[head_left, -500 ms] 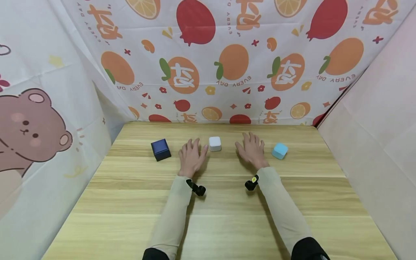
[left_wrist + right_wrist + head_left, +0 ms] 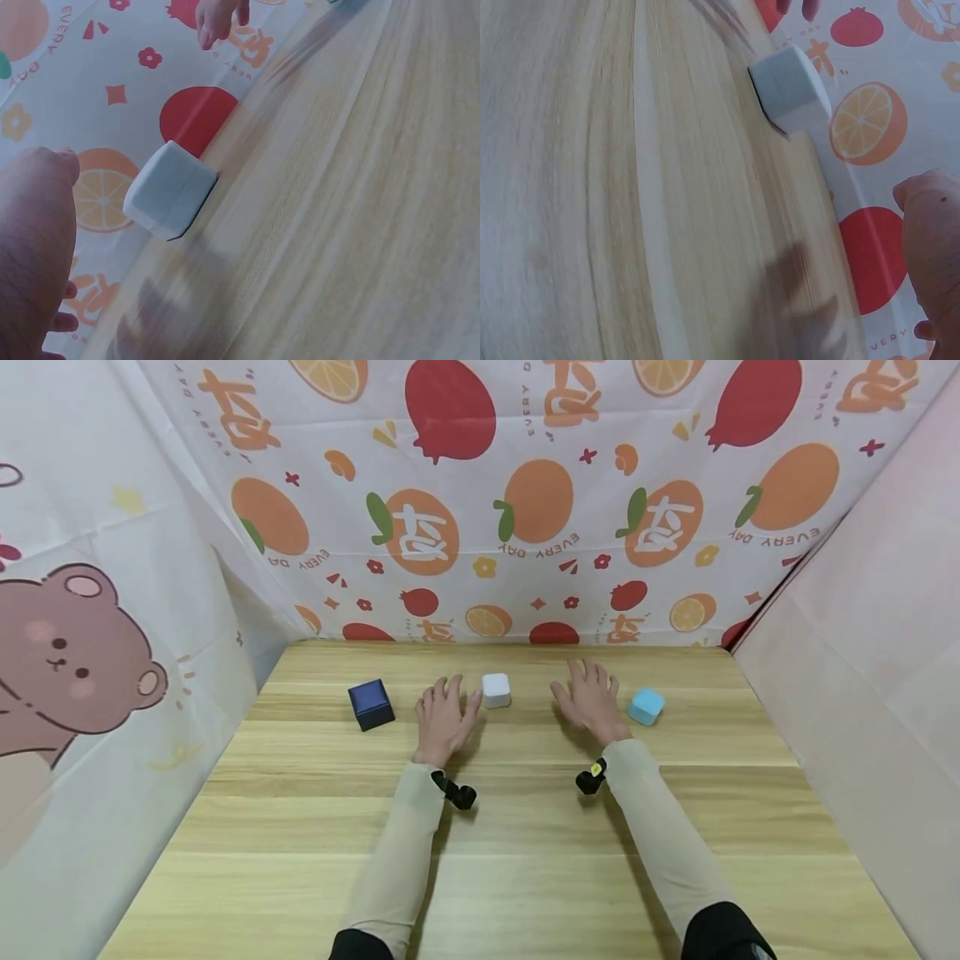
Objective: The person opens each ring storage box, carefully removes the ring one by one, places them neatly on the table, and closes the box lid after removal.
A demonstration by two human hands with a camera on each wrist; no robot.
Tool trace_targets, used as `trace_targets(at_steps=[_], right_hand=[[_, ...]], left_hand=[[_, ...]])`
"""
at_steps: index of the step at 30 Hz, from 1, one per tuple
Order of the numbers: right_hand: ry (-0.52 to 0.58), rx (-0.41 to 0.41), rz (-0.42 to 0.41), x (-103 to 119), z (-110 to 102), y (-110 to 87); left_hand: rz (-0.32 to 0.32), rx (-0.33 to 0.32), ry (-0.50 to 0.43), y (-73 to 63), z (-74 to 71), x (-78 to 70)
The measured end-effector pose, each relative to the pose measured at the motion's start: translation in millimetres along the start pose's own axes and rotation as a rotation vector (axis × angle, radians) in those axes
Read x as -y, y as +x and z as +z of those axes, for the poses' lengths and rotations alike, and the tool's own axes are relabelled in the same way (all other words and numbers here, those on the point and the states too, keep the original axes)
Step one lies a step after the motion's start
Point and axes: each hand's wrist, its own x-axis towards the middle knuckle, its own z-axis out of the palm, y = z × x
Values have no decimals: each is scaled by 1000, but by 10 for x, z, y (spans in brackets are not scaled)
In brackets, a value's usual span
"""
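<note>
A small white box (image 2: 496, 691) with rounded edges sits near the back of the table, between the two hands. My left hand (image 2: 444, 721) hovers just left of it, fingers spread and thumb toward the box, holding nothing. In the left wrist view, a gap shows between the thumb (image 2: 45, 217) and the white box (image 2: 171, 190). My right hand (image 2: 590, 701), also spread and holding nothing, is over the table between the white box and a light blue box (image 2: 646, 707). Left of my left hand lies a dark navy box (image 2: 371, 705).
The wooden table (image 2: 510, 860) ends at a fruit-print cloth (image 2: 465, 552) behind the boxes. A bear-print cloth (image 2: 82, 652) hangs on the left and a pale cloth (image 2: 862, 693) on the right. Small black cameras (image 2: 463, 797) stick out from both wrists.
My right hand has shifted slightly to the right, away from the white box and closer to the light blue one. The left hand has hardly moved. All three boxes stay in place.
</note>
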Motion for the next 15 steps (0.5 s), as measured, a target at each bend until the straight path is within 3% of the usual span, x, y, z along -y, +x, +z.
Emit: trace_targets(at_steps=[9,15], right_hand=[[4,1,-19,-29,-99,7],[-18,6,-7,-87,-179,53]], left_hand=[[20,-32,16,37,-14,-26],[37,-14,23,115,-48,-89]])
